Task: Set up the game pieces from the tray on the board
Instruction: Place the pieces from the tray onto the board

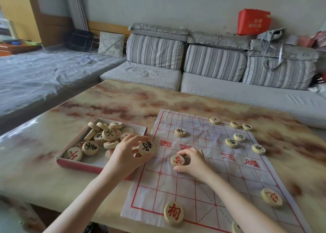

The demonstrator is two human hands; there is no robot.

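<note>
While your right hand (192, 160) pinches a red-marked piece (177, 160) between thumb and curled fingers just left of the board's middle, your left hand (127, 153) grips a black-marked piece (146, 148), face turned up toward you, over the gap where tray meets board. You cannot tell whether the red-marked piece rests on the sheet or hangs just above it.

The board (202, 188) is a creased paper sheet with a red grid, lying flat on the counter (35, 162). Toward its twelve and two o'clock side sit seven black pieces: a lone one (180, 132) at eleven o'clock, and a loose group (235, 137) out to the right. On your near side, a red piece (173, 213) lies at the seven o'clock corner, and another red piece (271, 199) at four o'clock.

At nine o'clock of the board, touching its edge, stands the tray (79, 164), a shallow red-walled box holding a jumbled heap of pieces (105, 137), some flat and some leaning on others.

Beyond the counter, at twelve o'clock, runs a striped grey sofa (211, 63) with a red bag (254, 22) on its back.
</note>
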